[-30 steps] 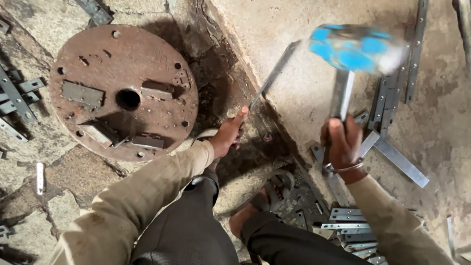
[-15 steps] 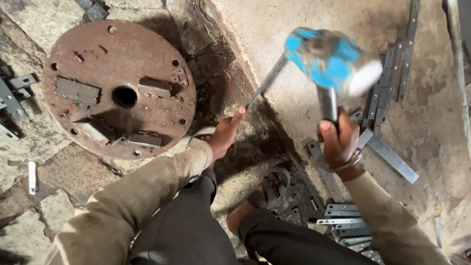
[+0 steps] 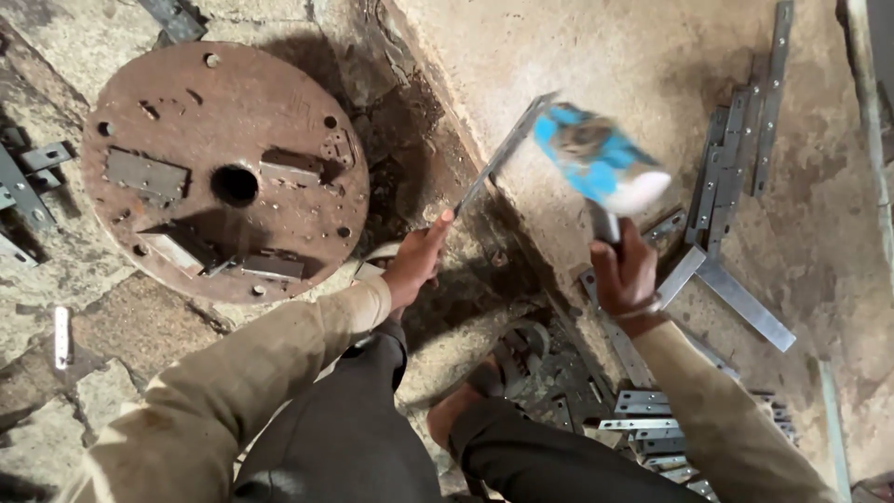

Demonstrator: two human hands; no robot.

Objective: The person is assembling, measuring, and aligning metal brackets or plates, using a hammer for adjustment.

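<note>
2 hands: left (image 3: 414, 265) grips metal strip (image 3: 503, 154), right (image 3: 624, 275) grips blue hammer (image 3: 601, 168).

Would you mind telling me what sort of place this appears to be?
Probably a small metalworking workshop, worked at floor level. The right hand swings a blue-headed hammer at a metal strip held by the left hand; a rusty steel disc and cut metal strips lie around.

Rusty round steel plate (image 3: 223, 168) with a centre hole lying on cracked stone paving (image 3: 102, 326), long perforated metal strips (image 3: 740, 158) strewn over the worn concrete slab (image 3: 643, 65), stacked flat brackets (image 3: 652, 419) nearby, small bracket (image 3: 28, 182) at left edge
</note>
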